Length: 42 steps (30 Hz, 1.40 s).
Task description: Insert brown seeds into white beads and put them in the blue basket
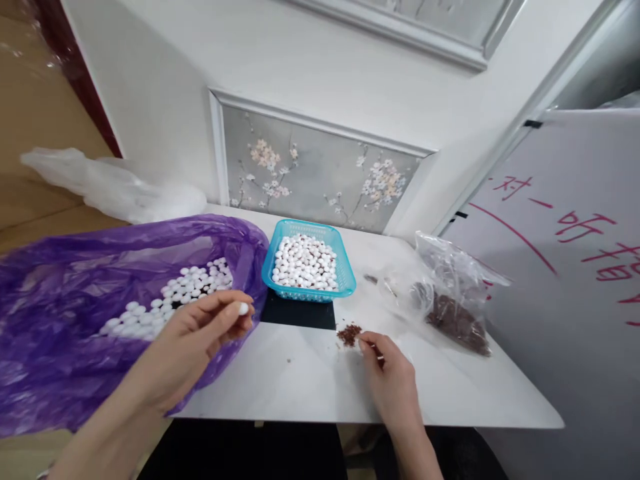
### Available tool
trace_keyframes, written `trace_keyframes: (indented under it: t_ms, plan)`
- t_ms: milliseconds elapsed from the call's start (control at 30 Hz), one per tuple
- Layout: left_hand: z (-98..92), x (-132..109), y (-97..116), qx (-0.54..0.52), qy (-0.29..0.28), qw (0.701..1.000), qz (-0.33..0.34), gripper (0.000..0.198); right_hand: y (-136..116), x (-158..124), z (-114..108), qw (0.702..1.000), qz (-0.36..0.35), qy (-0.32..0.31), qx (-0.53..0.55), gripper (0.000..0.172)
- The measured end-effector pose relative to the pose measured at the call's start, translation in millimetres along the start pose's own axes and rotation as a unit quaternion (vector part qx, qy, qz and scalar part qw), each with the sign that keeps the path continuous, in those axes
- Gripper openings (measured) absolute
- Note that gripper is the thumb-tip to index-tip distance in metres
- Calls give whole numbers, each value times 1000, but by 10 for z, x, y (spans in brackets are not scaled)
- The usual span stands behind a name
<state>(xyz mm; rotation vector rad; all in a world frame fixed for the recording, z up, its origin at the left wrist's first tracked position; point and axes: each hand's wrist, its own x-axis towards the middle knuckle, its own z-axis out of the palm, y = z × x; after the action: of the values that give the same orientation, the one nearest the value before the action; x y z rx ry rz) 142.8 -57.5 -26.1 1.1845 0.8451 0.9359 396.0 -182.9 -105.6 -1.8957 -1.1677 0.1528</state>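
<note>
My left hand (210, 327) pinches a small white oval piece (243, 309) between thumb and fingertips, above the edge of the purple plastic bag (115, 247). Inside that bag lie many similar white pieces (145, 320). My right hand (393, 380) has its thumb and index finger pressed together at the side of a little heap of reddish-brown bits (349, 335) on the table. What those fingertips hold, if anything, is too small to make out. A blue plastic basket (345, 270) full of white oval pieces stands between and beyond my hands.
On the right of the white table (310, 387) are a clear bag of brown bits (457, 320) and a crumpled clear plastic bag (405, 290). A black strip (297, 312) lies before the basket. White plastic (145, 193) sits at the back left. A whiteboard (560, 300) borders the right side.
</note>
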Motion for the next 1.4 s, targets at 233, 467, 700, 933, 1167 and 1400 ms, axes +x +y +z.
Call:
trace_keyframes:
  t_ms: [233,467,700,933,1167,1400]
  plan:
    - [352,-48,-223,-76,-80,990,-91,12,13,59,46,996,-33,-7,-79,36]
    - [357,-20,-352,-60,-83,988,-113,16,-76,111,82,989,-55,-39,-134,34]
    - [329,-24,-490,-55,-95,985,-132,16,2,6,-59,984,-47,-56,-160,34]
    - [371,-34,-508,-42,-113,983,-137,17,-130,114,24,978,-96,-105,-155,50]
    - [369,5,-540,-46,-109,982,-149,18,-93,79,-55,986,-60,-85,-127,45]
    - [389,-16,-553,-49,-105,981,-154,18,-219,362,42,986,-48,-91,-134,23]
